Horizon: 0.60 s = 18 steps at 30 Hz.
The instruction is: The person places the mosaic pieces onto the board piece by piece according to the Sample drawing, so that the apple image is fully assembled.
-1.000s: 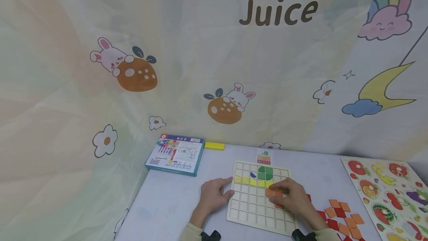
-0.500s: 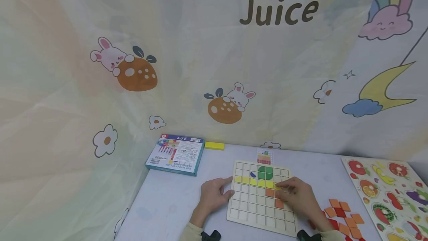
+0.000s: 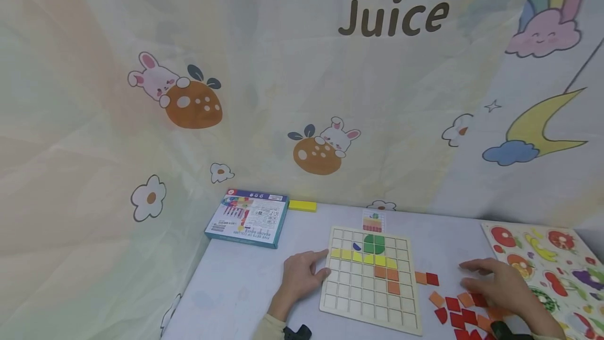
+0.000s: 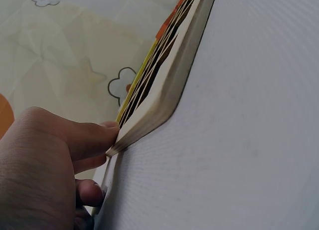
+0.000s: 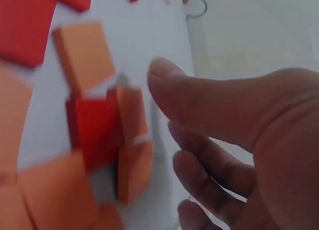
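Your next move likely turns on one relation: the loose tiles [image 3: 469, 316], red and orange, lie to the right of the grid board [image 3: 349, 298], with your right hand [image 3: 502, 282] over their right side and much nearer to them than your left hand [image 3: 300, 272]. Your right thumb and fingers stand apart with nothing between them, bent a little above the heap. Your left hand rests at the board's left edge, index finger and thumb spread, their tips against the rim; it touches the board but is not wrapped round it. The board looks close to square, its sides running near to far and its near end slanting slightly right, so a tile from the heap probably has to travel left and a little away from you. Three orange tiles [image 3: 392, 274] sit on the board nearer than the yellow row [image 3: 357, 257], with vacant cells to their left and nearer. Mind the orange tile [image 3: 421, 277] and red tile [image 3: 432, 279] lying together just off the right edge. Bare tabletop [image 3: 236, 287] spreads left of your left hand; the fruit board [image 3: 501, 256] crowds your right hand's far side.
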Each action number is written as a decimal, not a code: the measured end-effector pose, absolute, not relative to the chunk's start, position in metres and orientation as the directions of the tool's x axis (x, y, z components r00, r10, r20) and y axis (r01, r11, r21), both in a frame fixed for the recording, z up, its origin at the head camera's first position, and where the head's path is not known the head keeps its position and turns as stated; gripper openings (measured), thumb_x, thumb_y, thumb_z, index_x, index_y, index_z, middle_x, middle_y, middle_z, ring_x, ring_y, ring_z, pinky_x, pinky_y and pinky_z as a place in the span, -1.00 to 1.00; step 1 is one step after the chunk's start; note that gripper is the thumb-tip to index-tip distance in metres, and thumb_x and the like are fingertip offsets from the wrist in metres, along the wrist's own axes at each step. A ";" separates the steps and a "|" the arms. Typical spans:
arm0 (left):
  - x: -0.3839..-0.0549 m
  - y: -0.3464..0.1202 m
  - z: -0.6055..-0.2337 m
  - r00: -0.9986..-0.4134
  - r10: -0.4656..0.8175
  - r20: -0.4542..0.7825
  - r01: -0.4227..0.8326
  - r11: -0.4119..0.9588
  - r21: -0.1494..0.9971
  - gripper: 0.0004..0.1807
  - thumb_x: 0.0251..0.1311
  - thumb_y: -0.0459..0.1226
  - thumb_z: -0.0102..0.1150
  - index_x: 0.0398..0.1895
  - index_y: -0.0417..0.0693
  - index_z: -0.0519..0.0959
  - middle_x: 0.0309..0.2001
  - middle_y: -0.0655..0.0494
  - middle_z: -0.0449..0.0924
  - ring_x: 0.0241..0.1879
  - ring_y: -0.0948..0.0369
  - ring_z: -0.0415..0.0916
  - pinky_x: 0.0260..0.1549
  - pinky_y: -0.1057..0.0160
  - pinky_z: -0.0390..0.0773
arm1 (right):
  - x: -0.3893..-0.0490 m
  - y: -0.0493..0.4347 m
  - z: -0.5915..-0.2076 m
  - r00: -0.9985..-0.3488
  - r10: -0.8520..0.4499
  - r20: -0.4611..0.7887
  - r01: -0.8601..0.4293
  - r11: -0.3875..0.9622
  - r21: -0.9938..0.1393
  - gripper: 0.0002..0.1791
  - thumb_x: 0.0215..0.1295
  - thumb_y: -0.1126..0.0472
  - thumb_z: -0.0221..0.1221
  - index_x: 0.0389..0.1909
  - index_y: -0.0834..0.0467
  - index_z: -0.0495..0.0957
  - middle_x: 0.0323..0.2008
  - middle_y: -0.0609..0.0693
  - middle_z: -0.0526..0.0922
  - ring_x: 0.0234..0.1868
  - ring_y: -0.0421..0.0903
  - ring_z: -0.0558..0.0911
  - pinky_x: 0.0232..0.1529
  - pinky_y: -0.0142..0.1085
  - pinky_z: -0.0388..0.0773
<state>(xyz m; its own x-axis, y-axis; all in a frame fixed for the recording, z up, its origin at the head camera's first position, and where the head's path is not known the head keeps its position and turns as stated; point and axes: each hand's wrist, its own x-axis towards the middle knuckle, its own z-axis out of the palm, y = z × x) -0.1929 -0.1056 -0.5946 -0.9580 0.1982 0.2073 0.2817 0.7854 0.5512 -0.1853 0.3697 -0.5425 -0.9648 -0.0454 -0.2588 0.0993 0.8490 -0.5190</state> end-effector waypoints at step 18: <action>-0.194 -0.106 -0.597 -0.960 0.196 0.202 0.277 0.781 0.559 -0.50 0.21 0.03 0.45 0.23 0.25 0.73 -0.72 0.41 0.23 -0.71 0.40 0.08 -0.59 0.37 0.09 | -0.180 0.381 -0.553 -0.941 -0.036 -0.336 0.146 0.854 -0.500 -0.51 0.13 -0.13 0.55 -0.19 0.20 0.71 -0.39 -0.12 0.66 -0.30 -0.11 0.56 -0.29 -0.25 0.54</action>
<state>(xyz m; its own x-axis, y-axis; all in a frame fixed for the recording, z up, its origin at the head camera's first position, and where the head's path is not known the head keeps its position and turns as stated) -0.1939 -0.1061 -0.5974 -0.9595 0.1963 0.2019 0.2775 0.7814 0.5590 -0.1804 0.3805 -0.5526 -0.9413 -0.0361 -0.3356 0.1456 0.8536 -0.5001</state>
